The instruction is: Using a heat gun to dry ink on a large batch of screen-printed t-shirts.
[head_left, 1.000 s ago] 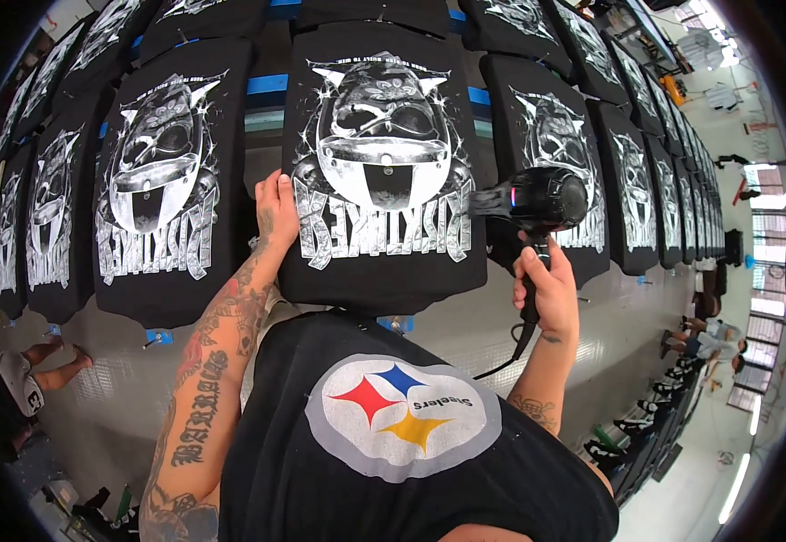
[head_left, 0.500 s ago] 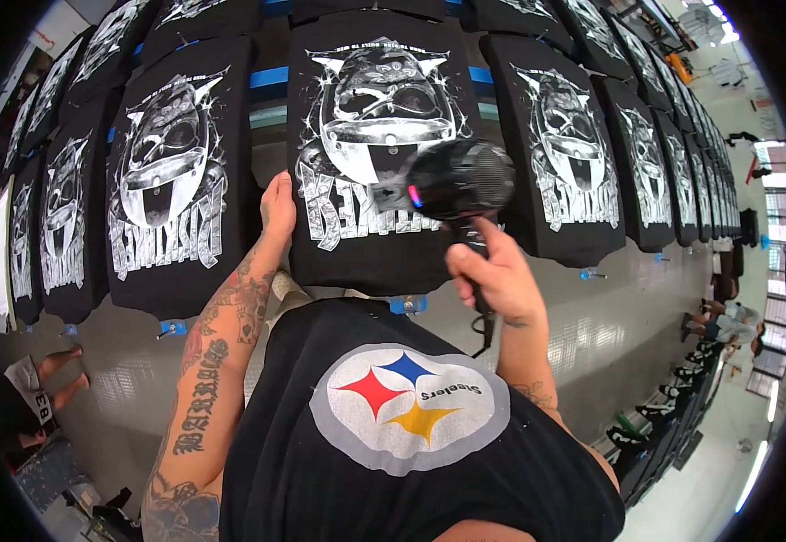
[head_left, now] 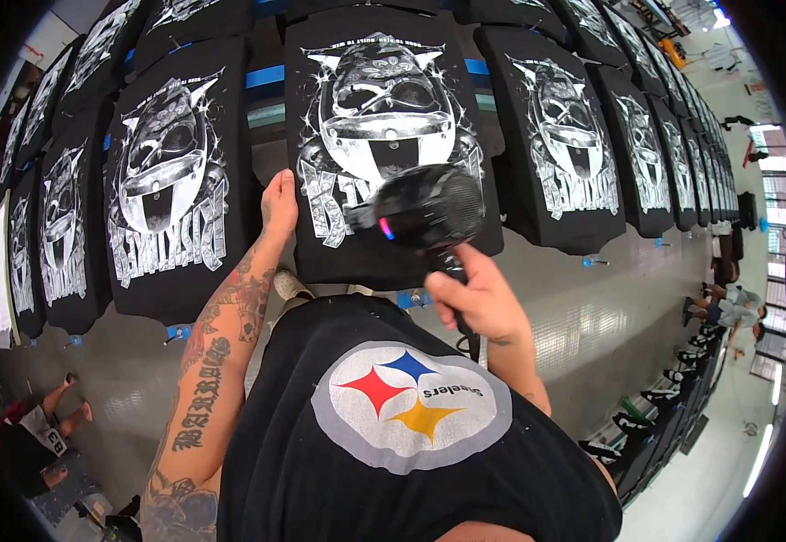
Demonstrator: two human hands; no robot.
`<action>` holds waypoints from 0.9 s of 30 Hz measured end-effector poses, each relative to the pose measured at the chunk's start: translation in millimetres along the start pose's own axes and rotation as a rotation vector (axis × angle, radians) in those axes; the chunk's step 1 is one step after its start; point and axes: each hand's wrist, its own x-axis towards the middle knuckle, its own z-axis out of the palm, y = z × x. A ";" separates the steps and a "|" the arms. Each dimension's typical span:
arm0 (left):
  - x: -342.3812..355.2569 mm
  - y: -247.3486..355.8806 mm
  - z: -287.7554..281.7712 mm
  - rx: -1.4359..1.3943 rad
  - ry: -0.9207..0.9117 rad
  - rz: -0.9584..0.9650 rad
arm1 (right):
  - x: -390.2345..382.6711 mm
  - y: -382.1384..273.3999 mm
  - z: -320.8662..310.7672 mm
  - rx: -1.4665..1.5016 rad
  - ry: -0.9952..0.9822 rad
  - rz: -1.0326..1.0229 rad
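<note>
My right hand [head_left: 483, 294] is wrapped round the handle of a black hair dryer [head_left: 438, 208]. The dryer is held above the lower part of a printed black T-shirt [head_left: 384, 99], its nozzle pointing left over the lettering. That shirt lies flat with a white and grey skull-like print, partly hidden by the dryer. My left hand [head_left: 279, 203] rests along the shirt's left edge, fingers stretched out and touching the side. Nothing shows in its grasp.
Matching printed shirts stand in rows, one to the left [head_left: 167, 163] and one to the right [head_left: 564, 144]. Blue metal fittings [head_left: 178, 334] stick out beneath them. Other people [head_left: 727, 307] are at far right and lower left. A grey floor [head_left: 582, 316] runs below.
My right hand has brought the hair dryer left and slightly nearer to me, across the shirt's lettering. My left hand stays at the shirt's left edge.
</note>
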 end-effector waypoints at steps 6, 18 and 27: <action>-2.5 -0.7 -6.4 0.025 -0.014 -0.003 | -14.6 -1.6 -19.5 -0.036 0.073 0.029; -5.7 6.3 -7.3 0.043 0.013 -0.005 | -40.8 2.2 -26.5 0.058 0.284 -0.004; -49.6 -6.0 -29.9 -0.285 -0.116 -0.106 | 51.9 -14.3 21.5 -0.105 -0.002 -0.054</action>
